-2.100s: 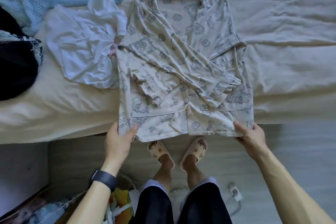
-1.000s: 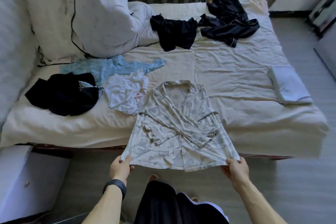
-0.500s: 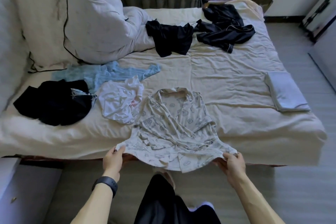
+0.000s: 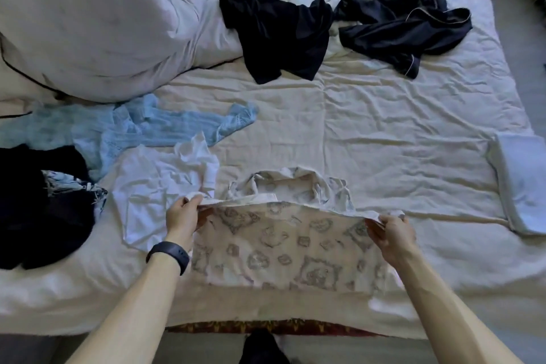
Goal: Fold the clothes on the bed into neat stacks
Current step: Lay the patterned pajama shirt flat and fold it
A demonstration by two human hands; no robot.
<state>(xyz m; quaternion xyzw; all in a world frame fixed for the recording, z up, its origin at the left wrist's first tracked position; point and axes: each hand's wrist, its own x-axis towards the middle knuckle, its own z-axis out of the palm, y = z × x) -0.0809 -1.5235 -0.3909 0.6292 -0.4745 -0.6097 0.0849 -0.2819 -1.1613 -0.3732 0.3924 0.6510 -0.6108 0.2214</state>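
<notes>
**Head view (the only view)**

1. Printed pyjama shirt. It lies at the near edge of the bed, between my forearms. The lower half is turned up over the upper half, with the paler inner side facing me. The hem runs from hand to hand just short of the collar, which shows beyond it.

2. Left hand. Thumb and fingers pinch the left hem corner. There is a dark wristband on the wrist.

3. Right hand. It pinches the right hem corner in the same way. I cannot tell whether either corner already touches the cloth beneath.

4. Step in hand, as I judge it: folding the shirt in half, hem to collar. To do it well:
   - I would hold both corners level and draw the hem taut so no slack sags in the middle.
   - I would lay the hem square just below the collar and match the side edges.
   - Only then would I let go and smooth the cloth from the near crease outward.
   - The cloth looks thin and limp, so an uneven drop would likely leave a slanted edge.

5. White top. It lies crumpled just beside the left corner, so I would lower that side carefully to avoid trapping it.

6. Unfolded garments, by my count:
   - Light blue knit
   - Black garment at far left
   - Black garment at centre
   - Navy piped garment

7. Folded pale blue piece. It sits at the right edge, well apart from the shirt, and looks a likely stacking spot.
</notes>
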